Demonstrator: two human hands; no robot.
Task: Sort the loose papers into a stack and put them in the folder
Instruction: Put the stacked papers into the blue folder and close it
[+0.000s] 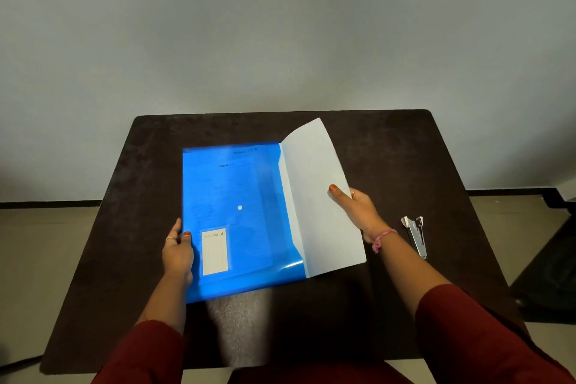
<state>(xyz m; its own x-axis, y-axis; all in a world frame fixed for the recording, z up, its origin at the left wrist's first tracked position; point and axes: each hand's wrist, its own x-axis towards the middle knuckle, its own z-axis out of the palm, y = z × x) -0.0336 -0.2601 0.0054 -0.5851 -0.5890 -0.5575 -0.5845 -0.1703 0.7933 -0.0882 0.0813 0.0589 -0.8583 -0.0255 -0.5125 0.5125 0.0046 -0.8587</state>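
Observation:
A translucent blue plastic folder (pixel 237 227) lies in the middle of the dark table, with a white snap button and a white label pocket on its front. Printed sheets show faintly through the blue plastic. A stack of white papers (pixel 318 196) sticks out of the folder's right side, its far corner curling upward. My left hand (pixel 177 254) holds the folder's left edge, thumb on top. My right hand (pixel 358 212) pinches the right edge of the papers, thumb on top and fingers hidden underneath.
A metal stapler (pixel 416 235) lies on the table to the right of my right wrist. The dark table (pixel 149 165) ends at a pale wall behind. Beige floor shows on both sides, with a dark object at the right.

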